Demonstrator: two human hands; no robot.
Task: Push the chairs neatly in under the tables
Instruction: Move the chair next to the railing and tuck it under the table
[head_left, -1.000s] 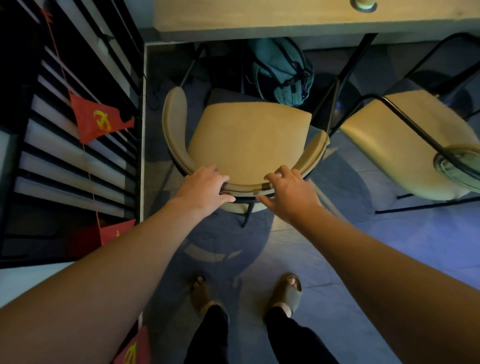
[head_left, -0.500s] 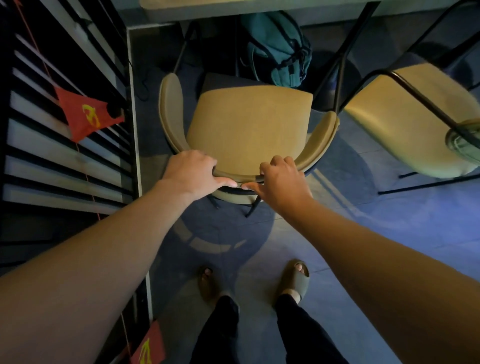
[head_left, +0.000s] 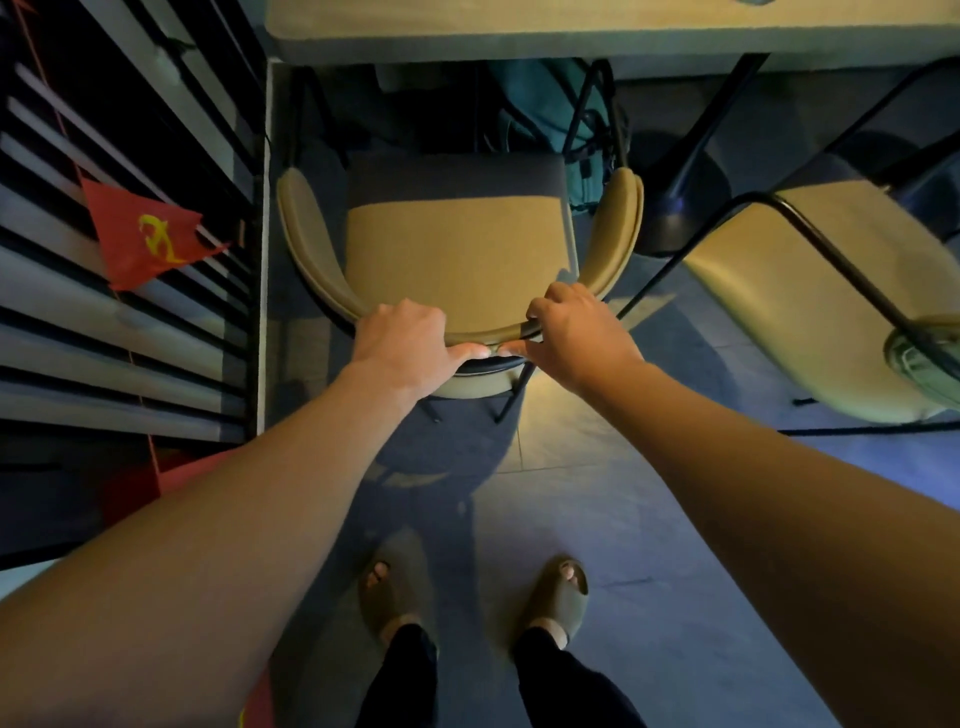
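A tan padded chair (head_left: 457, 249) with a curved backrest and black metal legs stands square to the pale table (head_left: 597, 26) at the top of the view. The front part of its seat lies in the table's shadow. My left hand (head_left: 408, 348) grips the backrest rim left of centre. My right hand (head_left: 571, 332) grips the same rim right of centre, thumbs almost touching. A second tan chair (head_left: 810, 317) stands at an angle to the right, away from the table.
A teal backpack (head_left: 556, 119) lies on the floor under the table, beside a black table leg (head_left: 696, 150). A slatted black-and-white wall (head_left: 119, 338) with red flags (head_left: 145, 234) runs close along the left. My sandalled feet (head_left: 467, 597) stand on the grey floor behind the chair.
The chair has turned from slightly skewed to square with the table and slid forward, its seat front now in the table's shadow. Both hands stayed on the backrest.
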